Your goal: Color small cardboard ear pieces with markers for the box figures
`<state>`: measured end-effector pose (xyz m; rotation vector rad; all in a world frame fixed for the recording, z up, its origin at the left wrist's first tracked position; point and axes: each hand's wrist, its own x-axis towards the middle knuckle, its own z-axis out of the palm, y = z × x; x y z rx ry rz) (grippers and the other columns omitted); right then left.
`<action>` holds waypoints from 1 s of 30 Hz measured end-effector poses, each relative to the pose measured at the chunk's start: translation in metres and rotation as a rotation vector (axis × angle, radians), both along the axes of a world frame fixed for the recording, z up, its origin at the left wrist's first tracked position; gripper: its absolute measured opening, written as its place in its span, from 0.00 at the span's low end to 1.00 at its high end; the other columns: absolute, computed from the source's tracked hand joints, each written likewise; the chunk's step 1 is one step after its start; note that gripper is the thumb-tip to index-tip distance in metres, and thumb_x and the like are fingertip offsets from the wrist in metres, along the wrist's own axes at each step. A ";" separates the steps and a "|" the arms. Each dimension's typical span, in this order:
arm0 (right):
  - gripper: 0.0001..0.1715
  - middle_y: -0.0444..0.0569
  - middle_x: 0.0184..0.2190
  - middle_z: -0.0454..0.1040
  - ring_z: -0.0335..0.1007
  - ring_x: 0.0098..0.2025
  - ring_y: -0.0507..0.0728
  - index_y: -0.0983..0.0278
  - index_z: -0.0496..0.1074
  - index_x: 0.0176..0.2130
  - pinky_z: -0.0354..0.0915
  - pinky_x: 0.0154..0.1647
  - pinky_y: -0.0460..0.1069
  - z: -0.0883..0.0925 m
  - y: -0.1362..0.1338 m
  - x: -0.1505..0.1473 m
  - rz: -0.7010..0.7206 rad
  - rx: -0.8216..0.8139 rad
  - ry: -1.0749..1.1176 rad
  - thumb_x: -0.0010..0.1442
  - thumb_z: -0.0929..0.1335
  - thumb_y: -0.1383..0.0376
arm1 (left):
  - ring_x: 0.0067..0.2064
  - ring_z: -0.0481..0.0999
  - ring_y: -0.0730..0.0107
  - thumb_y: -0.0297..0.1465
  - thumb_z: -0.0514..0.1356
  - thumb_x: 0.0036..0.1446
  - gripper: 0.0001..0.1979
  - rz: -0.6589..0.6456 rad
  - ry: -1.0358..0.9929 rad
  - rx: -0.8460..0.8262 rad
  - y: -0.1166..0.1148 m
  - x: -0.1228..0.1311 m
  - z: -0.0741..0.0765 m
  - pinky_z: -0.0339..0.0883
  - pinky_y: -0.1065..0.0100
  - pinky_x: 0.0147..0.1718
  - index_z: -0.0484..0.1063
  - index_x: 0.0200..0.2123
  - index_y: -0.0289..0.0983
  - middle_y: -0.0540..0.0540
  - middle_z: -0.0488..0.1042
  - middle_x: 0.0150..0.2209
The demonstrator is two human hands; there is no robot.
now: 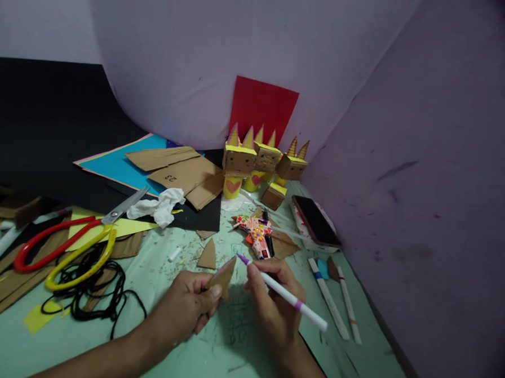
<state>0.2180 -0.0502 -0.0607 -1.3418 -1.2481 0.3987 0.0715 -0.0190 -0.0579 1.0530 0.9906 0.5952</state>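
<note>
Between thumb and fingers, my left hand [193, 301] pinches a small pointed cardboard piece [222, 279], its tip tilted up and to the right. A purple line shows along the piece's upper left edge. My right hand [277, 294] grips a white felt-tip marker [291, 300] with a purple band. The marker's purple tip is close to the top point of the piece; I cannot tell whether they touch. Another pointed cardboard piece [207, 255] lies on the green table [171, 359] just beyond my left hand.
Scissors [106, 226] and black cord [98, 294] lie left. Cardboard sheets [185, 174] and crumpled tissue [161, 205] lie behind. A patterned glue gun [256, 231] is centred, before cardboard figures [240, 161] with pointed ears. At right are a phone [316, 219] and two markers [329, 300].
</note>
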 end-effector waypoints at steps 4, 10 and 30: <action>0.03 0.42 0.19 0.70 0.67 0.20 0.51 0.62 0.70 0.30 0.62 0.21 0.45 -0.001 -0.001 0.003 0.022 0.033 0.034 0.54 0.68 0.64 | 0.09 0.51 0.83 0.46 0.59 0.35 0.18 0.022 0.005 -0.036 -0.001 0.001 0.008 0.40 0.77 0.08 0.64 0.17 0.36 0.57 0.58 0.09; 0.05 0.43 0.21 0.70 0.68 0.21 0.52 0.62 0.69 0.29 0.62 0.20 0.44 -0.002 0.001 0.001 0.085 -0.047 0.132 0.52 0.69 0.64 | 0.08 0.50 0.84 0.46 0.58 0.36 0.18 0.014 0.003 -0.039 -0.001 0.001 0.014 0.39 0.77 0.08 0.62 0.15 0.37 0.58 0.56 0.08; 0.04 0.45 0.22 0.72 0.70 0.23 0.53 0.63 0.71 0.31 0.64 0.23 0.46 -0.001 0.002 0.009 0.083 0.016 0.072 0.55 0.67 0.64 | 0.08 0.51 0.83 0.45 0.60 0.40 0.18 0.032 -0.082 -0.047 0.001 -0.001 -0.009 0.39 0.76 0.07 0.67 0.22 0.34 0.58 0.59 0.10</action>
